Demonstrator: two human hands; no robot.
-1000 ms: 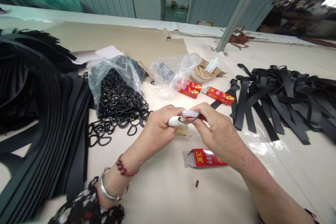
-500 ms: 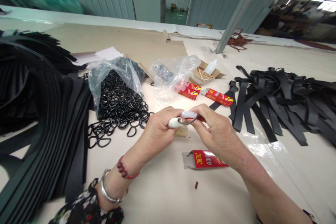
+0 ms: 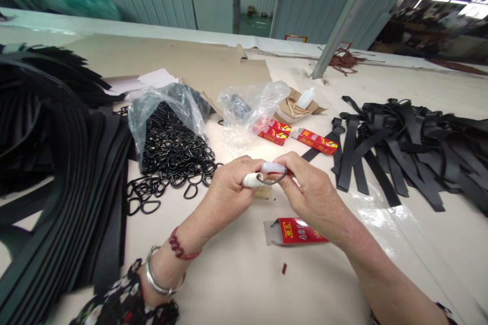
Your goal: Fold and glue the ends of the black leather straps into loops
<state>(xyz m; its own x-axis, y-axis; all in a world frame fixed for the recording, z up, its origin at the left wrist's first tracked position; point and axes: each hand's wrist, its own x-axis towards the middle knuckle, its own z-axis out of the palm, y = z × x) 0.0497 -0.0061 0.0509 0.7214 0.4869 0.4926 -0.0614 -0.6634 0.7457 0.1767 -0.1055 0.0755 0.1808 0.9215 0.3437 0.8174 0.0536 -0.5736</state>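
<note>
My left hand (image 3: 233, 184) grips a white tube (image 3: 251, 180); my right hand (image 3: 315, 187) pinches a dark curved piece (image 3: 275, 181) beside it. Too loose a pinch could let it slip.

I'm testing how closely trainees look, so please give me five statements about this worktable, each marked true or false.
1. The left hand grips a white tube. True.
2. The right hand holds a hammer. False: the right hand pinches a thin dark loop.
3. A silver bangle circles the left wrist. True.
4. The box nearest the person is blue. False: that box is red.
5. Black rings spill from a clear bag. True.
</note>
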